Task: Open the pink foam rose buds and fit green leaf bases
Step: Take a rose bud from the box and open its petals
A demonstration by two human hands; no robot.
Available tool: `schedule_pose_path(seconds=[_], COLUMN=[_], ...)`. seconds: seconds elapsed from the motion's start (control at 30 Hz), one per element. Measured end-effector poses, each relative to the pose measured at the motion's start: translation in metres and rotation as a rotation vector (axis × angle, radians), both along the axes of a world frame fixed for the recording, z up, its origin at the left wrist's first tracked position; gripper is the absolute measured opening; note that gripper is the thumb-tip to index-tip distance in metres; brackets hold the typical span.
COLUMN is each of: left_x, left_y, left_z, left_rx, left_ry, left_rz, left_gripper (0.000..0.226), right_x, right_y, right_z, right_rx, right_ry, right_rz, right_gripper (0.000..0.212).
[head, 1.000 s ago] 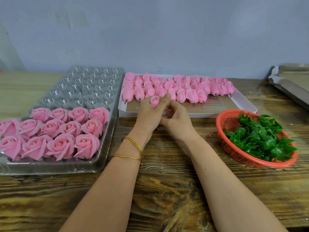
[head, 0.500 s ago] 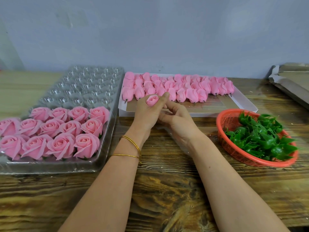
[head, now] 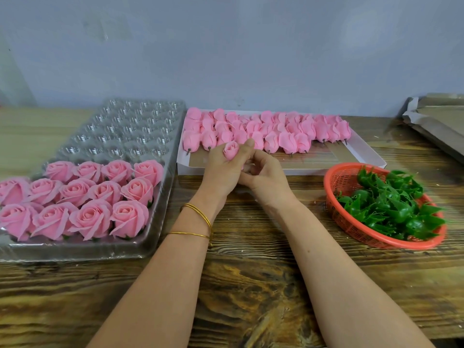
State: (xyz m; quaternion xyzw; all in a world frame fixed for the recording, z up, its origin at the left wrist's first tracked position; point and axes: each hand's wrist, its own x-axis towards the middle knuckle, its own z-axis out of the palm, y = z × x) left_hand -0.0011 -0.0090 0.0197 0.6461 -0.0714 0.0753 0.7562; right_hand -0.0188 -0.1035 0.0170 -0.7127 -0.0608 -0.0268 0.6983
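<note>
My left hand (head: 223, 169) grips a small closed pink foam rose bud (head: 231, 149) between thumb and fingers, above the table's middle. Touching the left hand from the right, my right hand (head: 266, 177) has its fingers curled at the bud's lower part; whether it pinches anything is hidden. Several closed pink buds (head: 266, 133) lie in rows in a white flat box (head: 364, 156) behind my hands. Green leaf bases (head: 391, 204) fill a red basket (head: 336, 179) at the right.
A clear plastic cell tray (head: 130, 126) at the left holds several opened pink roses (head: 82, 197) in its near rows. Folded cardboard (head: 437, 116) lies at the far right. The table is dark-grained wood, backed by a grey wall.
Both hands stayed nearly in place while the left hand turned the bud slightly, so its top faces me more. The right hand's fingers shifted at the bud's base.
</note>
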Motion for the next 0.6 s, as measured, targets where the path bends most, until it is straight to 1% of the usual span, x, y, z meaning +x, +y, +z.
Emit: schedule_pose_path(seconds=[0.23, 0.33, 0.43, 0.5, 0.6], left_x=[0.0027, 0.0034, 0.0029, 0.0041, 0.005], left_y=[0.0023, 0.0029, 0.0027, 0.0023, 0.001], left_z=[-0.003, -0.0035, -0.0028, -0.0035, -0.004], left_rx=[-0.014, -0.012, -0.009, -0.008, -0.011], left_ry=[0.004, -0.014, -0.014, 0.0, 0.023], left_rz=[0.03, 0.031, 0.035, 0.063, 0.1], left_gripper=[0.016, 0.025, 0.035, 0.042, 0.043], right_x=[-0.0018, -0.0027, -0.0029, -0.0032, -0.0029], right_y=[-0.0019, -0.0019, -0.0019, -0.0008, 0.0006], right_z=[0.0008, 0.0012, 0.0027, 0.0045, 0.0048], right_rx=[0.09, 0.097, 0.084, 0.078, 0.056], right_ry=[0.037, 0.047, 0.056, 0.067, 0.062], right_rz=[0.133, 0.148, 0.136, 0.113, 0.073], right_gripper=[0.043, 0.04, 0.031, 0.032, 0.035])
